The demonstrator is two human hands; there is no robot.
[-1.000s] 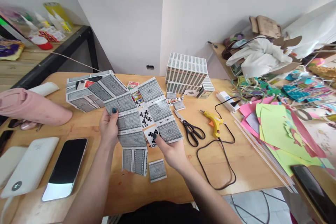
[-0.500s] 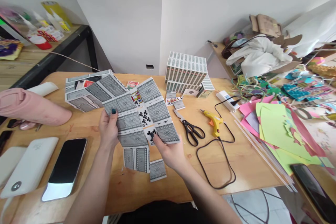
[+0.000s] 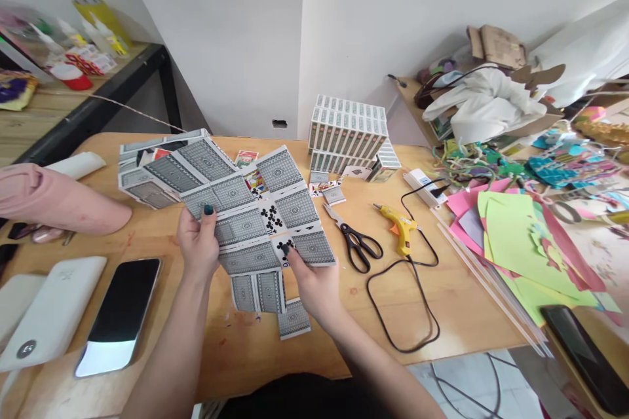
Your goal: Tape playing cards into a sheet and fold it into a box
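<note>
Between my hands is a sheet of joined playing cards point(image 3: 246, 227), mostly grey backs, with a strip of club faces down its middle. My left hand point(image 3: 198, 240) grips its left edge, thumb on top. My right hand point(image 3: 314, 278) pinches the lower right part, its thumb on a club card. Fingers beneath the sheet are hidden. More joined cards point(image 3: 258, 291) show under its lower edge, and a loose playing card point(image 3: 295, 319) lies on the table just below. Behind the sheet at left stands a hollow structure of playing cards point(image 3: 147, 186), partly covered by it.
Black-handled scissors point(image 3: 361, 245) and a yellow glue gun point(image 3: 403, 229) with a looped cord lie to the right. Stacked card boxes point(image 3: 346, 127) stand at the back. A phone point(image 3: 120, 314), a white power bank point(image 3: 54, 314) and a pink cylinder point(image 3: 63, 203) occupy the left side.
My left hand and the left side of the card sheet have shifted slightly left and down, so the sheet looks a little flatter. The right hand stays almost in place.
</note>
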